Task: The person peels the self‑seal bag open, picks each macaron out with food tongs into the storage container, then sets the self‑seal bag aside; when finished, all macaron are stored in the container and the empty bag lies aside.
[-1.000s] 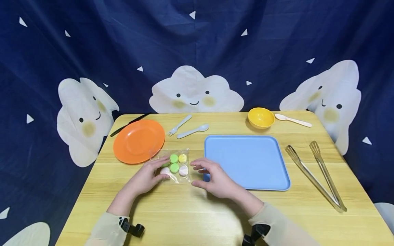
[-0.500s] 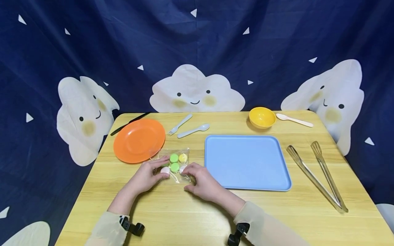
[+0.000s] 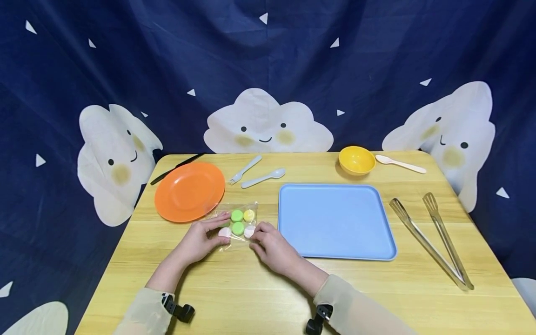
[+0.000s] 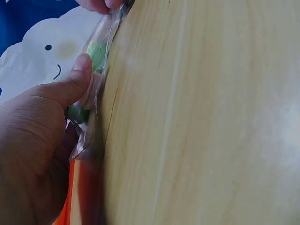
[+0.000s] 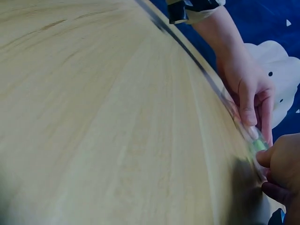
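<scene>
A clear plastic bag (image 3: 243, 206) holding several pastel macarons (image 3: 237, 228) in green, yellow and pale pink lies on the wooden table, left of the middle. My left hand (image 3: 197, 244) holds its left end; in the left wrist view, the thumb presses on the near face of the bag (image 4: 86, 140) with fingers behind. At the lower right corner, my right hand (image 3: 274, 249) pinches the bag between thumb and curled fingers. Both hands meet the bag in the right wrist view, where the right hand (image 5: 283, 164) partly covers it.
A blue tray (image 3: 335, 221) lies right of the bag, with metal tongs (image 3: 435, 246) beyond it. An orange plate (image 3: 189, 191) sits behind the left hand, beside a black knife (image 3: 177, 167). A grey fork (image 3: 246, 169), grey spoon (image 3: 264, 178), yellow bowl (image 3: 357, 160) and white spoon (image 3: 399, 163) lie along the back.
My right hand has moved left from the tray's edge to the bag and now pinches its right corner. The bag's lower edge has shifted a little; the left hand stays in place.
</scene>
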`<state>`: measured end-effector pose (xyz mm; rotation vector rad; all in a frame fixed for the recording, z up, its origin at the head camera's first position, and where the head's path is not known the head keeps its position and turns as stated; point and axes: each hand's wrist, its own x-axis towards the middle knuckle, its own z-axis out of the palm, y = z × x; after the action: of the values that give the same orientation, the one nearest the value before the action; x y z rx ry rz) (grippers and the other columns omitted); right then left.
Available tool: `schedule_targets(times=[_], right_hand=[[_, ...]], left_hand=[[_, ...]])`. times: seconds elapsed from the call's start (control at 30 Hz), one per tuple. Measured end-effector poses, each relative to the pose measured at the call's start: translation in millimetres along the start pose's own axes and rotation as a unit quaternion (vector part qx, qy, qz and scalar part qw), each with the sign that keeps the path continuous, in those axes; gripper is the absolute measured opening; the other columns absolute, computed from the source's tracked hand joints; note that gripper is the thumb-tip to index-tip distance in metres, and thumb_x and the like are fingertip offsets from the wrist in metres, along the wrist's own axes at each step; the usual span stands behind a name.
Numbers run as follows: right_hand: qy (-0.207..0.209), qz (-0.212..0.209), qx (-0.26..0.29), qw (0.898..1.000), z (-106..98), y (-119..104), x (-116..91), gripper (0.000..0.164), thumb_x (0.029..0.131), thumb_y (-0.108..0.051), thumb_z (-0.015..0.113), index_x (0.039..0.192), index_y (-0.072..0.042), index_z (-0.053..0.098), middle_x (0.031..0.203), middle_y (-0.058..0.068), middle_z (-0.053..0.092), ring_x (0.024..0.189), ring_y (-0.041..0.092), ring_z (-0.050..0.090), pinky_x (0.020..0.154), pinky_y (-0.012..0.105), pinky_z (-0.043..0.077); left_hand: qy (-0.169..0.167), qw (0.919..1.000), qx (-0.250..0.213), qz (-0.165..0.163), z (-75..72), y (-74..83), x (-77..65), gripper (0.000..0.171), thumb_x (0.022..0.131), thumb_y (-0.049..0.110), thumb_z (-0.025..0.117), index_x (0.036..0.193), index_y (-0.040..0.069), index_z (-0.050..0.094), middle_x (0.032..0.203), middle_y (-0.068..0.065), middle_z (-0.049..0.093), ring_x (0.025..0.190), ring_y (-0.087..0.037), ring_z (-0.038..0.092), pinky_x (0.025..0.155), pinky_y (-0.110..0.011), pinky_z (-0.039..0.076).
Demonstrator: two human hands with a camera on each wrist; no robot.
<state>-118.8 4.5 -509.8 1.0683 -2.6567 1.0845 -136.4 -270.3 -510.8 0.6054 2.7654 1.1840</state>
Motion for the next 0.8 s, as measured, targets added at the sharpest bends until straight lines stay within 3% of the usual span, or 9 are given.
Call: schedule_targets(times=[0.2,0.43,0.67,0.8], right_hand=[[-0.019,-0.01,-0.037,0.999,-0.6,-0.6,0.1,0.006,0.102,-0.008,0.071,0.1,-0.004,0.075,0.104,0.003,0.063,0.099,0.018,0.061,0.09,0.03,0.055],[-0.047,0.015,-0.027,0.998,-2.3,-0.9,-0.1,0.006,0.106,-0.007,0.062,0.101,-0.005,0.064,0.1,0.001,0.056,0.093,0.016,0.055,0.086,0.029,0.055],[-0.056,-0.015,-0.046,0.997,-4.1,1.3,-1.9,0.01,0.105,-0.015,0.069,0.098,-0.008,0.065,0.099,0.0,0.055,0.092,0.015,0.054,0.083,0.029,0.054],[-0.045,-0.037,-0.067,0.996,-2.8,3.6,-2.8,0.01,0.101,-0.013,0.073,0.095,-0.009,0.067,0.099,0.001,0.056,0.093,0.017,0.055,0.083,0.032,0.053]], left_hand=[[0.005,1.0,-0.006,0.002,0.3,-1.9,-1.6,0.057,0.086,0.018,0.09,0.138,0.008,0.07,0.15,0.001,0.06,0.143,-0.021,0.05,0.12,-0.04,0.035],[0.021,0.9996,-0.01,0.018,3.2,-6.5,-2.6,0.059,0.081,0.018,0.093,0.136,0.007,0.072,0.146,-0.004,0.063,0.141,-0.026,0.054,0.118,-0.037,0.036],[0.032,0.9987,-0.018,0.036,3.4,-6.7,-0.3,0.059,0.08,0.019,0.093,0.134,0.006,0.073,0.143,-0.006,0.065,0.139,-0.029,0.055,0.117,-0.043,0.038],[0.028,0.9989,-0.017,0.032,3.6,-6.5,0.3,0.059,0.081,0.019,0.093,0.135,0.007,0.072,0.144,-0.005,0.064,0.14,-0.027,0.055,0.118,-0.039,0.038]])
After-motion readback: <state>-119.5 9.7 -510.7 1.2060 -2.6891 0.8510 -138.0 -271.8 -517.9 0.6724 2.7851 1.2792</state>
